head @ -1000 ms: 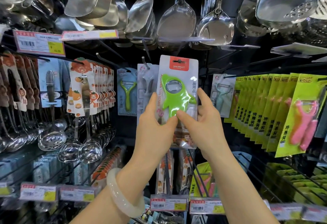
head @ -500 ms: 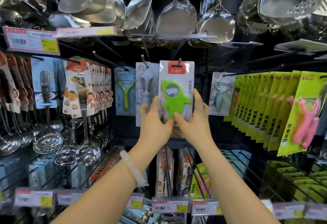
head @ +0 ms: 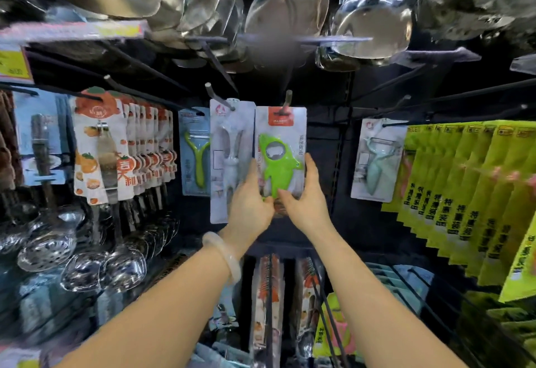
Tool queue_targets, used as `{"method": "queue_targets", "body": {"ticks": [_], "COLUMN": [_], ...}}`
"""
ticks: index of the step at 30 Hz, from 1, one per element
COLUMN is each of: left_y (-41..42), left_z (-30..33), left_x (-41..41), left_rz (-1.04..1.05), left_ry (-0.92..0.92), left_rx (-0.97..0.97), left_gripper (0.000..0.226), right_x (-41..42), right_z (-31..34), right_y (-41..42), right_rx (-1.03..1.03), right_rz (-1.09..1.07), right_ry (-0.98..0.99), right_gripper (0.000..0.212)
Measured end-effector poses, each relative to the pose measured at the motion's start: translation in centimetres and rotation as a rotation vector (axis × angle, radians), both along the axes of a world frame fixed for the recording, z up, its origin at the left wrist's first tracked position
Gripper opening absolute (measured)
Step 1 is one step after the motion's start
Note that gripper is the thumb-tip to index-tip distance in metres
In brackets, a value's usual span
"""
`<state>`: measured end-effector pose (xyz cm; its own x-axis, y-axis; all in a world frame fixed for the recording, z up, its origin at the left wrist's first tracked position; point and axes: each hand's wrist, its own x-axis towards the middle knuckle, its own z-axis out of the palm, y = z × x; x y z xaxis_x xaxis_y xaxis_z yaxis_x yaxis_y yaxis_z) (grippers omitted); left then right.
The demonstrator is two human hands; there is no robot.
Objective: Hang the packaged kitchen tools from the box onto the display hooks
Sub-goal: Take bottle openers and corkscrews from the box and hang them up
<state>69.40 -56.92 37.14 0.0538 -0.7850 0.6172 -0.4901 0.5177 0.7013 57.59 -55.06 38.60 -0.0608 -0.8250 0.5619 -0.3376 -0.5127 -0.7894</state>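
Green opener pack (head: 280,161) has gone from held in front of the rack to threaded on the hook (head: 287,103); left hand (head: 251,208) and right hand (head: 307,202) still grasping its lower edge, release next

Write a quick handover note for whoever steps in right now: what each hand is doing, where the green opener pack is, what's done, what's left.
Left hand: pinching the lower left edge of the green opener pack.
Right hand: gripping its lower right edge.
Pack: its red header is on the display hook, whose tip pokes out through the hang hole; it sits right of the white tool pack.
Done: this pack looks threaded onto the hook.
Left: slide it back if needed, let go, then hang the remaining packs. The box is out of view.
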Motion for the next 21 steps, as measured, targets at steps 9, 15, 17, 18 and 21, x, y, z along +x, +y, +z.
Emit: {"method": "queue_targets", "body": {"ticks": [9, 15, 17, 18, 21], "left_y": [-5.0, -5.8, -5.5, -5.3, -3.1], "left_z": [0.8, 1.9, 1.9, 1.7, 0.8], "left_x": [-1.9, -2.6, -3.0, -3.0, -3.2], "left_rz": [0.096, 0.113, 0.109, 0.110, 0.090], "left_ry": [-0.041, -0.252, -0.325, -0.358, -0.441], "left_rx": [0.092, 0.351, 0.420, 0.430, 0.419], "left_gripper": [0.047, 0.084, 0.077, 0.071, 0.063], "right_x": [-0.5, -1.2, -1.4, -1.6, -2.2], "right_z": [-0.2, 0.0, 0.0, -0.1, -0.6], "right_y": [-5.9, -7.4, -7.4, -7.1, -4.9], "right_rx": [0.057, 0.117, 0.127, 0.148, 0.238], "right_rz": [-0.021, -0.029, -0.058, -0.070, -0.171], "right_ry": [0.051, 0.142, 0.223, 0.271, 0.530], "right_gripper": [0.085, 0.087, 0.082, 0.081, 0.074]}}
